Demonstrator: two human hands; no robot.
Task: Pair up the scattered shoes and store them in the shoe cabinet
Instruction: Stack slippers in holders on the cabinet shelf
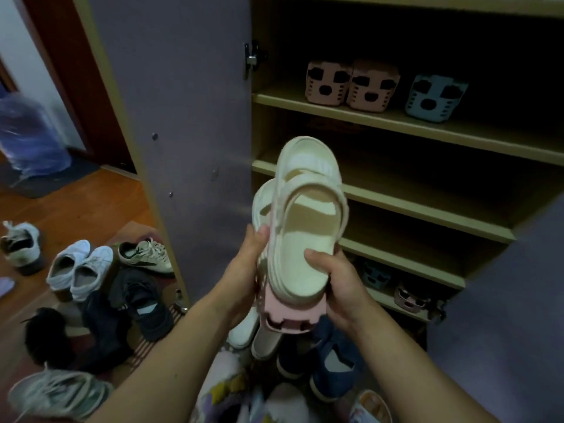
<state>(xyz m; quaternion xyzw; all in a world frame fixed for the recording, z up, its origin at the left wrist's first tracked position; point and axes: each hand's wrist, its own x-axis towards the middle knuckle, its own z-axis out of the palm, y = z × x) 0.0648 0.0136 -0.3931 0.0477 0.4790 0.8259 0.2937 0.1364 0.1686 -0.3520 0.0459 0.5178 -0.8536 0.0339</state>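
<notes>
Both cream sandals (300, 215) stacked on a pink shoe rack (288, 319), clamped between left grip (244, 270) and right grip (338, 279), fingers curled round the stack. Held at centre frame, toes toward 12 o'clock, before the open shoe cabinet (396, 190), likely so the pair shelves as one. More shoes (82, 270) scattered on floor at 8 o'clock.

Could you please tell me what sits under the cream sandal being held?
Under the cream foam sandal sits a pink plastic shoe rack, with a second cream sandal peeking out lower down; its rest is covered.

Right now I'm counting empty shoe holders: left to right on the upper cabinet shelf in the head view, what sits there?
Pink holder → second pink holder, touching the first → blue holder, standing apart.
</notes>
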